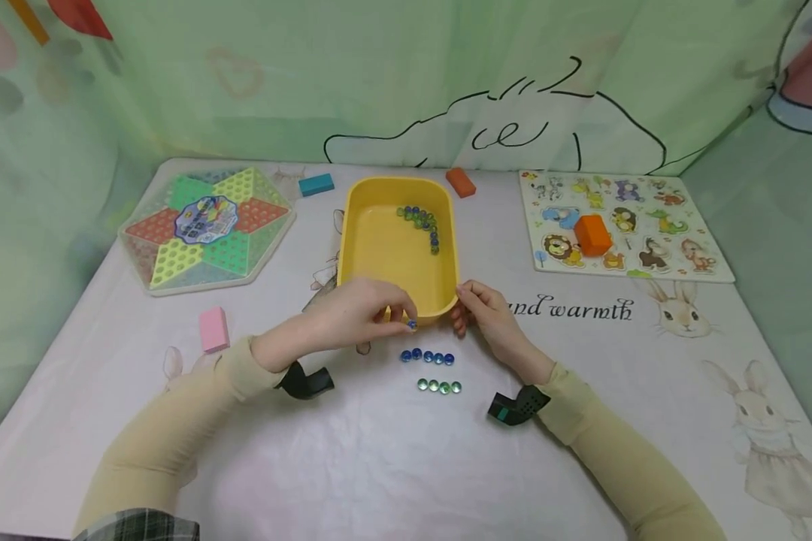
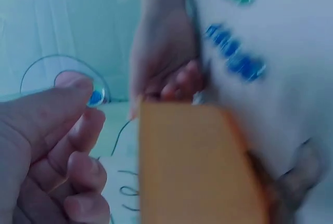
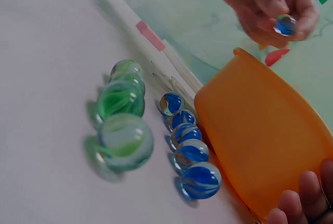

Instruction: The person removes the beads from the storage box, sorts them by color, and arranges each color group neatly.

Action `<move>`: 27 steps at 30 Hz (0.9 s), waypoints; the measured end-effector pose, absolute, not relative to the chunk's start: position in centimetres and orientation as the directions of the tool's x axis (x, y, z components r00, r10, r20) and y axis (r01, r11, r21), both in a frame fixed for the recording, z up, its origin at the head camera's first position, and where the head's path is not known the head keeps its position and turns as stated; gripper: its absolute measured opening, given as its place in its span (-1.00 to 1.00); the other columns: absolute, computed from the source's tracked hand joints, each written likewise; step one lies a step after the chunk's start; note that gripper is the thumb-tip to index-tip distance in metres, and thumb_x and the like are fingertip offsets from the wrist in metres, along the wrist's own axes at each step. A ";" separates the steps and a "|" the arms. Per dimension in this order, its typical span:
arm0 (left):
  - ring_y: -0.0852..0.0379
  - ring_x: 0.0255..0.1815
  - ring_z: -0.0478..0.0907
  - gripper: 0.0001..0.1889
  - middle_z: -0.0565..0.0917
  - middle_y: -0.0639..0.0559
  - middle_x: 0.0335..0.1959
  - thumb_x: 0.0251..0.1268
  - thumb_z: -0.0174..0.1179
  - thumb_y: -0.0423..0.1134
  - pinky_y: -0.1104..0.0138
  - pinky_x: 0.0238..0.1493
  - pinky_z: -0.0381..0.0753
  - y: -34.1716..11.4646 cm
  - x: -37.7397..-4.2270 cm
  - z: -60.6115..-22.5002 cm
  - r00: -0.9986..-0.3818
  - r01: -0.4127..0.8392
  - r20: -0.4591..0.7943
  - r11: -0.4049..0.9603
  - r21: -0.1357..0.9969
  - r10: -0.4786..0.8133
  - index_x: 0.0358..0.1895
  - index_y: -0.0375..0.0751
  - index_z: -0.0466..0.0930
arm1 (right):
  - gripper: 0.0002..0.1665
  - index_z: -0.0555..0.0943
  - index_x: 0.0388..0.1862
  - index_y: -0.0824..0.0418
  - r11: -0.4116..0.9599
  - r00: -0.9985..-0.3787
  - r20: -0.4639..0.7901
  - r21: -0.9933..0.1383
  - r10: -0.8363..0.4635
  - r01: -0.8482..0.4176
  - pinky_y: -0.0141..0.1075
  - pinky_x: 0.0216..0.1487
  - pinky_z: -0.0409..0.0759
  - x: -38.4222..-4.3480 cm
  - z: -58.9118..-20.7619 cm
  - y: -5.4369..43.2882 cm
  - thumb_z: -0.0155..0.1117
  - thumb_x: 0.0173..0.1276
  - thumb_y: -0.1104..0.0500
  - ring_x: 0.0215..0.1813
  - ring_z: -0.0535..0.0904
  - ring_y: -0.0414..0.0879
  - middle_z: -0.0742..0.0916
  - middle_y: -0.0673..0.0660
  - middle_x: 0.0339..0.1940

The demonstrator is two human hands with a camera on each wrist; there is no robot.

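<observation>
My left hand pinches a blue-swirled glass marble between thumb and fingertips, over the near edge of a yellow plastic tub. In the right wrist view that marble shows clear glass with blue inside. My right hand grips the tub's near right corner, thumb at the rim and the other fingers curled along the outer wall. In front of the tub lies a row of several blue marbles. Nearer to me is a row of several green marbles. More blue and green marbles lie inside the tub, toward its far right.
A hexagonal star-patterned game board lies at the left. On the right, an animal puzzle board carries an orange block. Loose blocks in blue, red-orange and pink lie around the tub on the table cloth.
</observation>
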State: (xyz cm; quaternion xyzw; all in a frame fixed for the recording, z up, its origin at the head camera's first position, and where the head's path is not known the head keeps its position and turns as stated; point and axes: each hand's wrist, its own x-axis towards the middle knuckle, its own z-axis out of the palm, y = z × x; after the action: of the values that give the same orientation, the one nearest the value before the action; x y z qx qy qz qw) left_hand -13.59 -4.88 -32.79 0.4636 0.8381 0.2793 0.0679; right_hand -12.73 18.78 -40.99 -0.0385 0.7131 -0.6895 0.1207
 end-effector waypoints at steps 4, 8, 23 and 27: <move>0.34 -0.55 0.34 -0.88 0.53 0.18 -0.54 0.15 0.26 -0.22 0.51 -0.47 0.38 -5.8 -12.3 -34.3 -0.592 0.703 0.121 0.438 0.560 0.796 -0.27 -0.12 0.64 | -0.74 0.40 -0.42 0.20 0.047 -0.968 -0.115 -0.993 -0.224 0.107 -0.41 -0.50 0.50 -12.7 -40.9 18.8 -0.13 0.48 0.16 -0.55 0.46 -0.21 0.56 -0.01 -0.55; 0.36 -0.56 0.32 -0.89 0.51 0.20 -0.57 0.15 0.26 -0.21 0.52 -0.47 0.35 -6.5 -11.7 -36.1 -0.610 0.684 0.079 0.474 0.554 0.788 -0.28 -0.11 0.64 | -0.74 0.41 -0.42 0.18 0.050 -0.969 -0.114 -0.993 -0.220 0.105 -0.41 -0.50 0.50 -12.7 -40.8 18.8 -0.13 0.48 0.15 -0.56 0.47 -0.21 0.56 -0.01 -0.55; 0.37 -0.58 0.34 -0.89 0.47 0.23 -0.63 0.14 0.26 -0.14 0.52 -0.49 0.33 -5.9 -11.8 -38.6 -0.657 0.660 0.003 0.574 0.485 0.754 -0.33 -0.07 0.63 | -0.73 0.41 -0.42 0.17 0.052 -0.968 -0.113 -0.993 -0.225 0.104 -0.42 -0.50 0.50 -12.8 -40.9 18.8 -0.11 0.48 0.12 -0.56 0.47 -0.22 0.56 -0.01 -0.55; 0.37 -0.58 0.35 -0.88 0.48 0.23 -0.63 0.13 0.27 -0.13 0.52 -0.50 0.32 -5.7 -11.8 -38.6 -0.665 0.650 -0.004 0.582 0.488 0.747 -0.33 -0.07 0.62 | -0.72 0.41 -0.42 0.17 0.051 -0.967 -0.116 -0.993 -0.227 0.107 -0.43 -0.50 0.49 -12.8 -41.0 18.9 -0.11 0.48 0.08 -0.55 0.47 -0.22 0.55 -0.02 -0.54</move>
State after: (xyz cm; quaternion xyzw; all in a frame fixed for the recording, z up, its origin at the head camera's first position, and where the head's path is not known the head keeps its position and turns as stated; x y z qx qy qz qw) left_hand -11.83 -5.71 -38.59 0.3956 0.8831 0.2294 0.1052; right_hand -12.77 18.86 -40.95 -0.0422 0.7146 -0.6876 0.1214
